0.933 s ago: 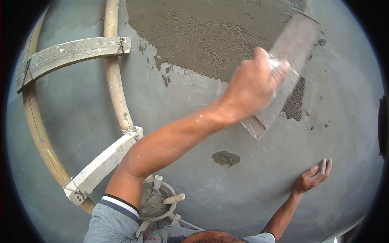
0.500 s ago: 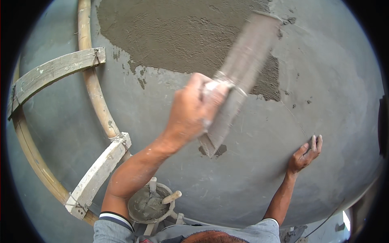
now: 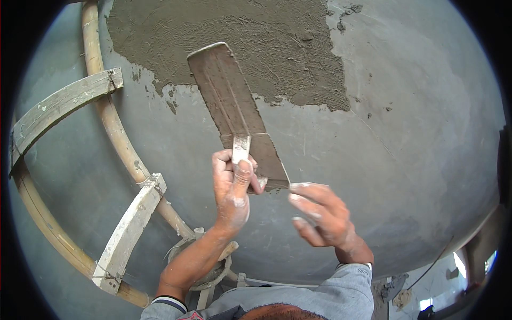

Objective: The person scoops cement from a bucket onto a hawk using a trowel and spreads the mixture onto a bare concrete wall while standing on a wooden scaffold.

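My left hand (image 3: 232, 186) is closed round the handle of a long rectangular plastering trowel (image 3: 224, 90), its blade slanting up and to the left. Grey-brown mortar smears the blade. My right hand (image 3: 325, 216), fingers stretched and apart, is at the blade's lower right corner; its fingertips meet or nearly meet the edge there. Whitish residue marks both hands. Behind the trowel, a dark wet mortar patch (image 3: 288, 58) with a ragged lower edge covers the upper part of the grey wall (image 3: 373, 176).
A bamboo ladder (image 3: 114, 125) with pale wooden rungs leans at the left. Below my left forearm is a mortar bucket (image 3: 226, 266), partly hidden, with a wooden handle (image 3: 228, 249) sticking out. Small mortar specks (image 3: 388, 109) cling to the wall at right.
The trowel has swung from slanting up-right to up-left, coming away from the patch's right side. My right hand has left the wall and moved left to the trowel's corner.
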`<state>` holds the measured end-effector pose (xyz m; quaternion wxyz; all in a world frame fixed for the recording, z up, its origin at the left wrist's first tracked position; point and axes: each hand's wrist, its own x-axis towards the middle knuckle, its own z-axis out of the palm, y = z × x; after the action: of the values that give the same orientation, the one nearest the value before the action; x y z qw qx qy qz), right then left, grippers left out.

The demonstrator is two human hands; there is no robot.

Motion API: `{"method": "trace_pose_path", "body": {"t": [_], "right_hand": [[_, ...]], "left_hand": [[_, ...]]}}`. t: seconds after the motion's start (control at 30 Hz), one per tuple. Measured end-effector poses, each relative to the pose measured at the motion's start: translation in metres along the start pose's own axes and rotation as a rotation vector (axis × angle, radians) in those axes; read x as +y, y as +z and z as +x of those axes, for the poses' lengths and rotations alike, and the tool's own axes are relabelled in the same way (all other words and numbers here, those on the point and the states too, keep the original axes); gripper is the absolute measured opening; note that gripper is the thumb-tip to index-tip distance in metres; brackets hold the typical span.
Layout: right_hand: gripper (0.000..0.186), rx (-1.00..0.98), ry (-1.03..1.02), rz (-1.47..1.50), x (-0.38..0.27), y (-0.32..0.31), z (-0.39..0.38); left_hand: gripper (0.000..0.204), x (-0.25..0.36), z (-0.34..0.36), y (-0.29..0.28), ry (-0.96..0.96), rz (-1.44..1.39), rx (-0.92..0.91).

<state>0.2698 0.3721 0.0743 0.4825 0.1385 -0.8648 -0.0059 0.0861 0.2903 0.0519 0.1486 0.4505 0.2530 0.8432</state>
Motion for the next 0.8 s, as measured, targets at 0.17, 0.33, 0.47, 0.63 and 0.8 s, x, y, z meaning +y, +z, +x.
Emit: {"method": "trace_pose_path", "body": {"t": [0.17,0.33,0.47,0.63,0.8], "right_hand": [[0.060,0.015,0.133,0.012,0.004,0.042,0.026],[0.059,0.169,0.168,-0.048,0.010,0.054,0.058],[0.047,0.317,0.097,-0.039,0.032,0.037,0.093],[0.039,0.523,0.149,0.003,0.074,-0.045,0.175],[0.026,0.561,0.211,0.055,0.087,-0.109,0.273]], "left_hand": [[0.035,0.006,-0.008,0.017,-0.043,-0.123,-0.045],[0.029,0.017,0.007,0.030,0.028,-0.128,-0.053],[0.034,0.036,0.028,0.027,0.108,0.016,-0.184],[0.037,0.101,0.041,-0.046,0.583,1.082,-0.165],[0.029,0.151,0.010,-0.139,0.210,1.415,0.301]]}}
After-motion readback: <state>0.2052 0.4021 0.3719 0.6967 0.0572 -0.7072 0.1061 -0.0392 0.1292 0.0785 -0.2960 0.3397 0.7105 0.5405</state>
